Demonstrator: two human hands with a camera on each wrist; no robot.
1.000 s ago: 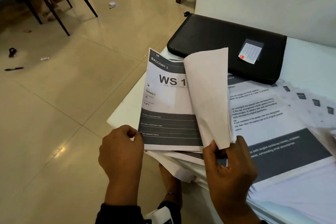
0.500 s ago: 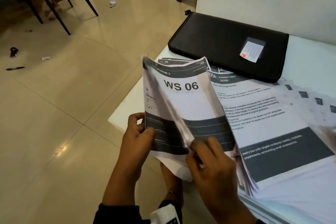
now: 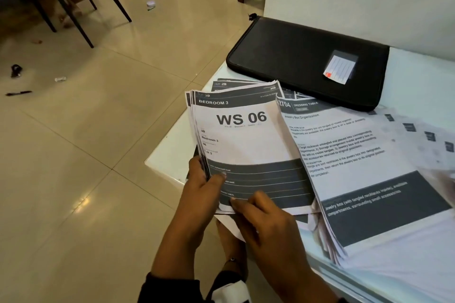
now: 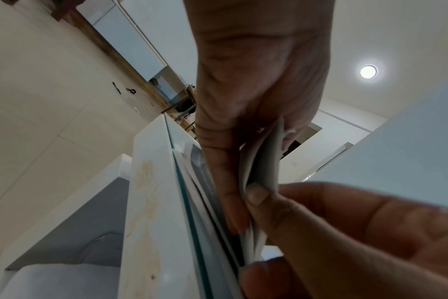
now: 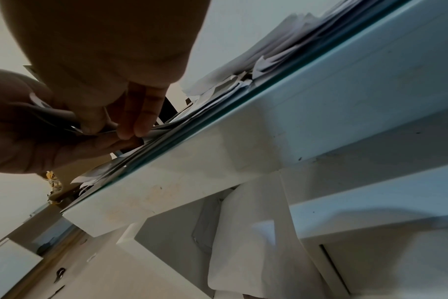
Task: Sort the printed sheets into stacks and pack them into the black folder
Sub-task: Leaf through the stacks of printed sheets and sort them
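Observation:
A bundle of printed sheets [image 3: 246,140], topped by one headed "WS 06 Bedroom 3", is lifted at the table's near-left corner. My left hand [image 3: 209,174] grips its lower left edge, thumb on top. My right hand [image 3: 243,204] pinches the bottom edge. In the left wrist view the sheets [image 4: 266,161] sit between the left hand's fingers [image 4: 223,182] and thumb, and the right hand [image 4: 258,236] nips the edge below. The right wrist view shows the right hand's fingertips [image 5: 138,125] on the paper edges. The black folder [image 3: 307,61] lies shut at the table's back.
A second stack [image 3: 357,155], topped by a "Dressing table" sheet, lies to the right, with more sheets fanned beyond it. The white glass-topped table [image 3: 170,157] ends at a corner by my left hand. Chair legs [image 3: 83,7], a pen [image 3: 18,93] and small litter are on the tiled floor.
The sheet my right hand held curled up was turned over to the left. "WS 06" now lies on top instead of the "Balcony 3" sheet. My left hand moved right and grips the bundle.

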